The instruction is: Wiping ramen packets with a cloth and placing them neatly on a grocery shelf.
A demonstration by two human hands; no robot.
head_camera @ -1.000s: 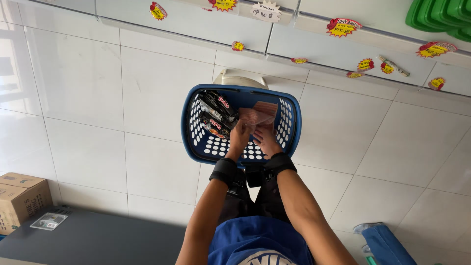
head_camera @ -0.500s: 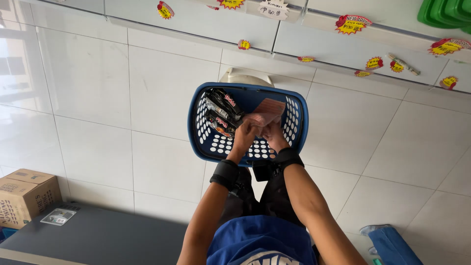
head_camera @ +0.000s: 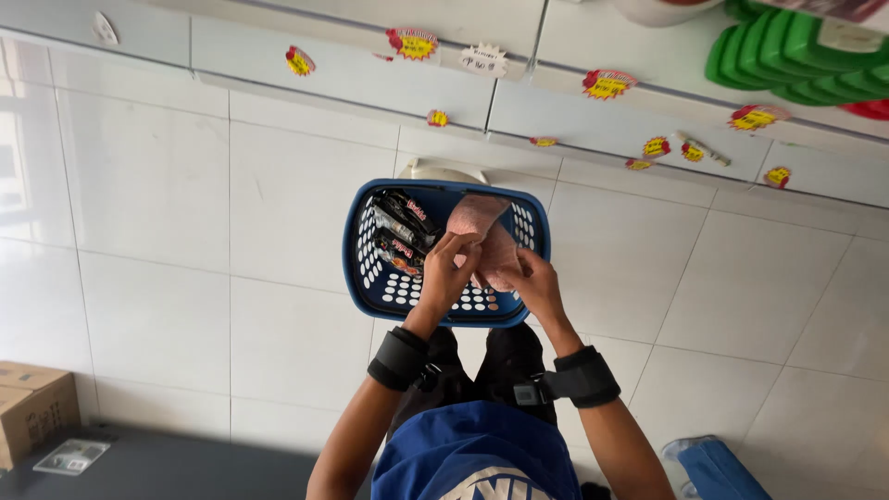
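While both hands meet over a blue basket (head_camera: 370, 268) on the tiled floor, the left hand (head_camera: 447, 271) and right hand (head_camera: 531, 282) each pinch a pink packet (head_camera: 482, 231), fingers closed on its lower edge. Dark packets (head_camera: 400, 236) lie inside the basket, left of it. Keeping both grips firm would steady it.

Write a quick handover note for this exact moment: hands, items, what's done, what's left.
Left hand: gripping the pink packet over the basket.
Right hand: gripping the same packet from the other side.
Blue basket: on the white tile floor by the shelf base, in front of the person.
Done: dark snack packs already lie in the basket's left half.
Left: pink packet is not yet released; both hands are on it.
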